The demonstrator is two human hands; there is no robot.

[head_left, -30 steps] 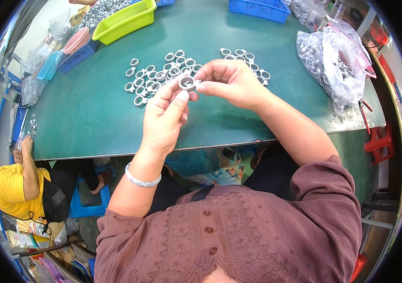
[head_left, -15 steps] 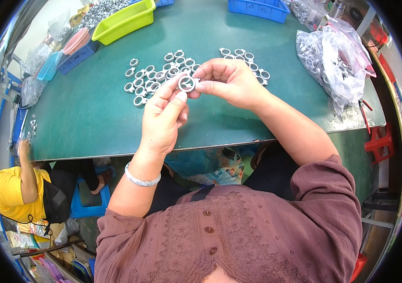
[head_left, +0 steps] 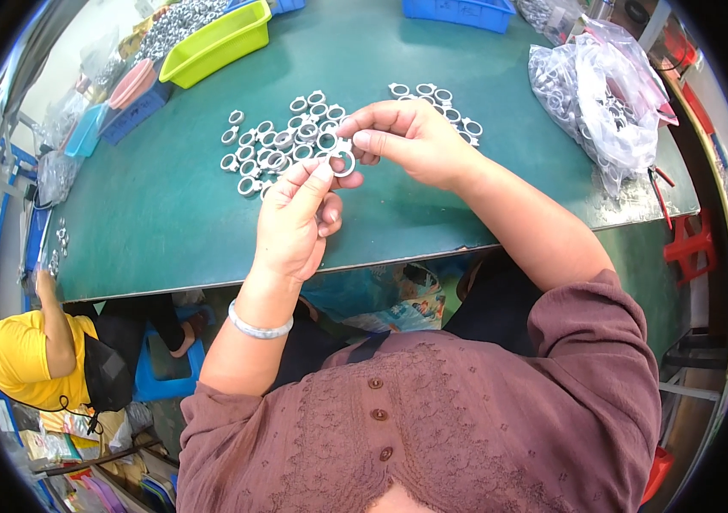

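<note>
A grey metal ring clamp (head_left: 351, 168) with a small lug is held up over the green table, between my two hands. My left hand (head_left: 296, 214) pinches its rim with thumb and fingers. With thumb and forefinger closed, my right hand (head_left: 419, 141) grips the lug at the top of the clamp. Behind my left hand lies a loose group of similar ring clamps (head_left: 247, 153), spread flat on the table. A second group of ring clamps (head_left: 425, 89) lies beyond my right hand, partly hidden by it.
The green table (head_left: 167, 218) carries a yellow-green basket (head_left: 219, 47), blue bins (head_left: 458, 12) and a heap of small metal parts at the back. To the right are clear bags of rings (head_left: 590, 107) and red-handled pliers (head_left: 661, 197). A person in yellow (head_left: 35, 350) sits at the left.
The ring clamp has turned, so its lug now points upward rather than to the right. My right fingers have moved up slightly with it. The view has shifted a little.
</note>
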